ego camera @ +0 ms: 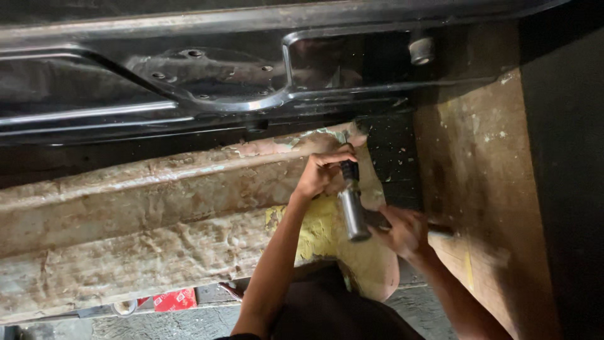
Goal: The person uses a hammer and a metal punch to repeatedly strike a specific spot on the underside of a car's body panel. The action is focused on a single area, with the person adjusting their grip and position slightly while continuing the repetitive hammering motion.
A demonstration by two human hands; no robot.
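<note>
Your work sits on the worn panel [157, 208], a long body piece whose old paint and filler have flaked to patches of green, pink and rust. Most of its length, out to your left, still carries that crust. Only the end near you, around the yellow patch [314, 230], looks bare and cleaned, so by my reading the scraping is early, with far more left than done.

Your left hand [322, 173] is curled tight around the dark top of the metal tool [352, 211], a short steel cylinder with a black grip, which stands nearly upright against the panel's end. Your right hand [402, 232] is closed round something slim, a handle or shaft [440, 230] that pokes out past your fingers toward the wooden board [478, 176] on your right; what it is I cannot tell. That hand sits just beside the cylinder's lower end, close enough to touch.

Above both hands hangs the black metal frame [207, 82], apart from the tool.
</note>
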